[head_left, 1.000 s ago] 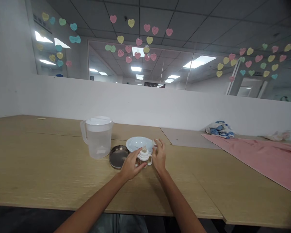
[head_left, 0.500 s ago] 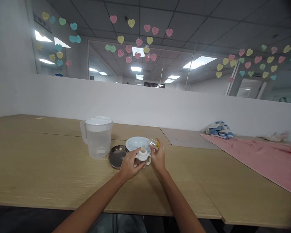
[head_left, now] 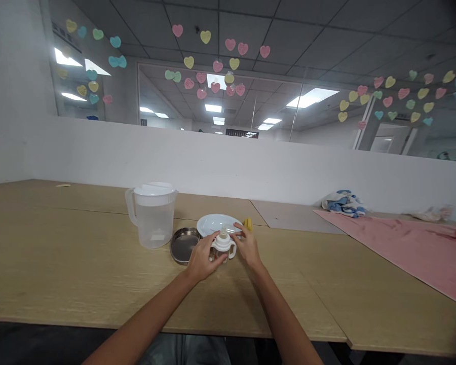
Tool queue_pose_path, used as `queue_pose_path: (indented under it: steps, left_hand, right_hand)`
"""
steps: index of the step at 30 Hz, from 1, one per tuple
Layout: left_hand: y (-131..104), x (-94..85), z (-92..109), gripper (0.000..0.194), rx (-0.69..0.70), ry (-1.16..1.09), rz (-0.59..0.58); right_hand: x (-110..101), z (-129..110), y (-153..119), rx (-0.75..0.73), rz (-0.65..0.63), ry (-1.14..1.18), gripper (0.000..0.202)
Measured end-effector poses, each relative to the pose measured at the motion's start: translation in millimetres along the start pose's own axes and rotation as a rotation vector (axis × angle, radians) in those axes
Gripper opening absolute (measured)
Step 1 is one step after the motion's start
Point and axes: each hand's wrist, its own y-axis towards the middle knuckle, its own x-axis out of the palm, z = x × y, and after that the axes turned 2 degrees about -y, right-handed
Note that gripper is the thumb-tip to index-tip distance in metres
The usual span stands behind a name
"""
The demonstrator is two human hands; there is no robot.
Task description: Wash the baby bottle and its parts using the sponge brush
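A small baby bottle [head_left: 223, 243] with a white collar, a clear teat and white side handles stands upright on the table. My left hand [head_left: 202, 257] is closed round its left side, thumb in front. My right hand [head_left: 248, 246] is at the upper right of the bottle, beside the teat. Its fingers are apart, with the tips close to the collar; whether they touch it I cannot tell. Just behind that hand is a yellow object [head_left: 248, 223], partly hidden. A white plate [head_left: 209, 222] lies behind the bottle.
A round metal dish [head_left: 184, 246] sits left of the bottle, close to my left hand. Beyond it stands a lidded plastic pitcher [head_left: 154, 215]. A pink cloth [head_left: 403, 243] covers the table's right side, with a blue-and-white cloth [head_left: 344, 204] near the wall.
My right hand has let go of the clear cap and turned in toward the teat. The clear cap is out of sight; yellow shows behind the hand. My left hand has barely moved.
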Motion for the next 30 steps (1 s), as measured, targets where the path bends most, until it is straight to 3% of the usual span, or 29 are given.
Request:
queue_pose_path:
  steps: [8,12,21,30]
  left_hand:
    - [-0.5,-0.1,0.1,0.058,-0.016,-0.03,-0.012]
    - [-0.2,-1.0,1.1,0.058,-0.029,-0.025,-0.025]
    - [-0.6,-1.3,1.3,0.058,-0.028,-0.043,-0.018]
    - [-2.2,2.8,-3.2,0.062,-0.059,-0.08,-0.026]
  right_hand:
    - [0.2,8.6,1.0,-0.03,-0.129,0.09,0.033]
    - [-0.2,8.2,-0.3,-0.02,-0.198,0.095,0.041]
    - [-2.3,-11.8,-8.9,-0.101,-0.156,-0.168,0.039]
    - [6.4,-28.3,-19.0,-0.309,-0.145,-0.294,0.031]
